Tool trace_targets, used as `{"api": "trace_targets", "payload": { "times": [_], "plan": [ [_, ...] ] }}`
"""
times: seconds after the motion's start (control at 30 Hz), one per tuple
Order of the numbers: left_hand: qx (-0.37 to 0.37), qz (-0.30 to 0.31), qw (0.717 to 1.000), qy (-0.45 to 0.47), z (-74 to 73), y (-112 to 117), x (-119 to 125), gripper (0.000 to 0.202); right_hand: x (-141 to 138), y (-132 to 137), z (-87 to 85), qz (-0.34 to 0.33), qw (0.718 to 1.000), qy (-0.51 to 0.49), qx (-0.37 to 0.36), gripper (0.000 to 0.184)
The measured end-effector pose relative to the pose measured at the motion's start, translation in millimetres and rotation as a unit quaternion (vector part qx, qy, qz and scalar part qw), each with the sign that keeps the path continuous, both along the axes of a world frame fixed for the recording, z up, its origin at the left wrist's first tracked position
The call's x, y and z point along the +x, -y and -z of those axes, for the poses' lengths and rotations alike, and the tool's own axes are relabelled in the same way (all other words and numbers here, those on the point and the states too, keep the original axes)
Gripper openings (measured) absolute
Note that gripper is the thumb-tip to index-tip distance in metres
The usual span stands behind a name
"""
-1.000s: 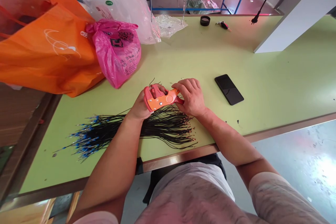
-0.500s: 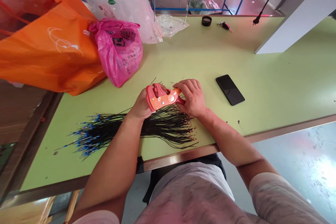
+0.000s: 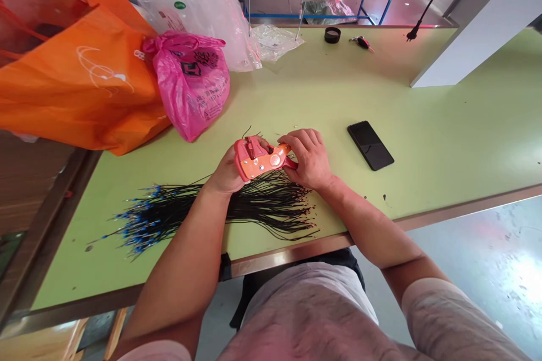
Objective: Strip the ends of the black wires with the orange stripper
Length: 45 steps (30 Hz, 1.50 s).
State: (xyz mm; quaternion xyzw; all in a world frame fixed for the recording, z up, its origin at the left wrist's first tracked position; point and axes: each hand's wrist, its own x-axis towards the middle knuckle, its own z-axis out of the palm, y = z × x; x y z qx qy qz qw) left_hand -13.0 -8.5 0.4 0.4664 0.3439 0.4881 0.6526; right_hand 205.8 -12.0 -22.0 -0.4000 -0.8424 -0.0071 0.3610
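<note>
A red-and-orange wire stripper is held above the table between my two hands. My right hand is closed around its handle end. My left hand is closed at the broad red head, with most of its fingers hidden behind the tool. A thin black wire sticks out just past the left hand, though where it is gripped is hidden. Below both hands lies a bundle of black wires, with blue and metal terminals at the left end and copper-coloured tips at the right.
A black phone lies to the right. At the left stand an orange bag, a pink plastic bag and clear plastic bags. Farther back are a black ring-shaped item, keys and a white post.
Almost nothing differs. Both hands and the wire stripper keep the same place and grip, and the view has shifted very slightly.
</note>
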Motion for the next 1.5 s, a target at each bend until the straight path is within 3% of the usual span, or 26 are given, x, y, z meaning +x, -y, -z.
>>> {"api": "trace_targets", "payload": {
  "times": [0.3,0.63,0.83,1.07,1.33,1.5],
  "plan": [
    [0.003,0.041,0.999,-0.002,-4.3,0,-3,0.064,1,-1,2.3,-0.002,1.0,0.003,-0.002,0.039],
    [0.014,-0.008,0.999,-0.032,1.4,0,0,0.057,0,-1,2.3,-0.005,1.0,-0.001,0.007,0.039],
    [0.025,0.023,0.999,-0.024,-0.8,-1,-4,0.066,0,0,1.7,-0.003,1.0,0.006,-0.006,0.038],
    [0.024,0.027,0.999,-0.017,5.1,-2,-6,0.061,1,-1,-0.5,0.004,0.999,0.014,0.029,0.032],
    [0.032,-0.003,0.999,0.0,-5.7,3,2,0.052,-4,3,-0.7,0.031,0.993,0.0,-0.113,0.016],
    [0.006,-0.031,0.999,-0.027,-3.7,-4,3,0.043,-4,-1,-2.5,0.003,0.964,-0.16,-0.212,0.04]
  ]
}}
